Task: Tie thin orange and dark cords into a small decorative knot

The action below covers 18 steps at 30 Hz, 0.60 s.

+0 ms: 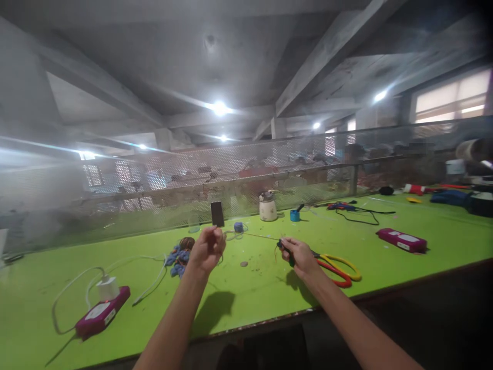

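Observation:
My right hand [299, 255] is closed around a small dark piece [291, 258], its kind hard to make out. A thin brown thread [264, 237] runs taut from its fingertips toward my left hand [209, 249]. The left fingers are curled and pinched together at the thread's other end. A loose thread end hangs below the right fingertips. Scissors [341, 270] with red and yellow handles lie beside my right hand, their blades partly hidden. Behind my left wrist sit a bunch of blue yarn pieces [177, 259] and a brown yarn ball [187, 243].
A small blue yarn ball [239, 226], a dark phone [217, 214], a pale pot [267, 208] and a blue container [295, 215] stand toward the back. Magenta power strips [103, 312] lie left and right, the left with a white plug and cables. A mesh screen [246, 167] edges the green table [254, 303].

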{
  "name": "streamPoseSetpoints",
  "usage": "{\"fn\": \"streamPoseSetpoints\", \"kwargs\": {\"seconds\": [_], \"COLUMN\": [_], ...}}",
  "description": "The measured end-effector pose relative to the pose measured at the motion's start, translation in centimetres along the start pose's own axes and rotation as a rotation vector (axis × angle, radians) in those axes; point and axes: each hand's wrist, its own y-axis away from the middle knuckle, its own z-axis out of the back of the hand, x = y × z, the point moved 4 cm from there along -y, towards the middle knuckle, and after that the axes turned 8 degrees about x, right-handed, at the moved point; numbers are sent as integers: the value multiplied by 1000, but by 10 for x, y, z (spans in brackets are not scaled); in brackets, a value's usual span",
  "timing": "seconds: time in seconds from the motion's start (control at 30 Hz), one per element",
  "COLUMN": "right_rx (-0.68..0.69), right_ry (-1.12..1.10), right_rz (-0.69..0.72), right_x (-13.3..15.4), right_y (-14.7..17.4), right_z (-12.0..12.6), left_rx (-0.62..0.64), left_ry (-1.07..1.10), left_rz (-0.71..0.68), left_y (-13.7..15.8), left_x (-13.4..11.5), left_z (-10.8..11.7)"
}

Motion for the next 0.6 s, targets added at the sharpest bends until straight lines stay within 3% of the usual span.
{"fn": "streamPoseSetpoints", "kwargs": {"seconds": [0.17, 0.33, 0.47, 0.6], "right_rx": [4, 17, 40, 89], "right_ry": [-39, -72, -55, -8], "right_rz": [60, 135, 125, 103], "right_x": [8, 24, 16, 2], "right_y": [7, 2, -8, -16], "right_z": [-1, -12, -34, -61], "left_rx": [18, 80, 115, 66], "left_ry": [-7, -2, 93, 175], "left_rz": [29, 133, 97, -11], "left_y": [-15, -4, 7, 4], "left_x": [19, 44, 33, 18], "left_z": [-16, -11, -1, 5]}}
